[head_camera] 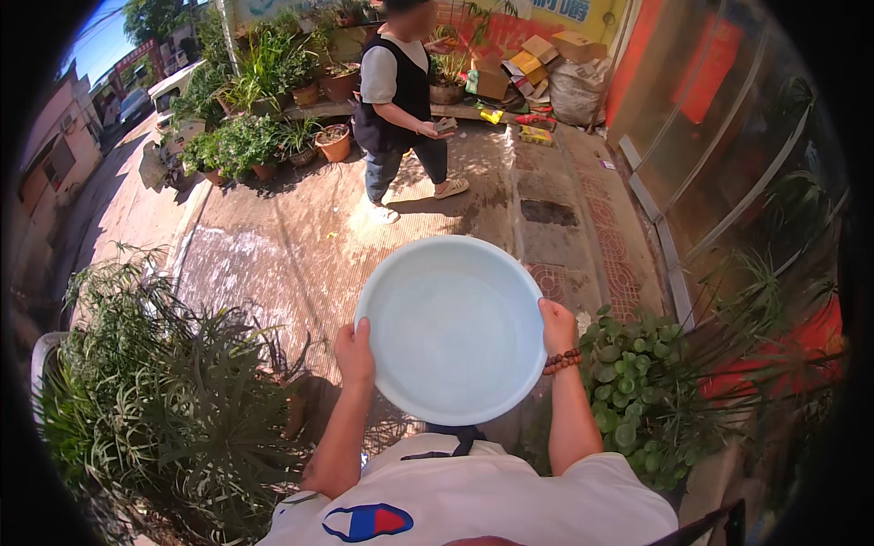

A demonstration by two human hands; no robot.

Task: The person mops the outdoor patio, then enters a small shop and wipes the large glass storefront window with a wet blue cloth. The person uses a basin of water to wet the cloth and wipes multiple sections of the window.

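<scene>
A wide, round, pale blue basin (456, 331), apparently plastic, is held out in front of my waist. Nothing solid shows inside it; whether it holds clear water I cannot tell. My left hand (355, 355) grips its rim on the left side, thumb over the edge. On the opposite side my right hand (558, 326) holds the rim a little higher up. Two strands of wooden beads (562, 362) circle my right wrist. The fingers beneath the basin are hidden.
A person (403, 102) walks ahead on the concrete ground (266, 239), holding a small object. Leafy plants (177, 396) crowd my left, and a round-leaved plant (628, 389) stands at my right. Flowerpots (333, 142), cardboard boxes (539, 49) and a woven sack (580, 92) line the far side. Glass doors (724, 136) stand right.
</scene>
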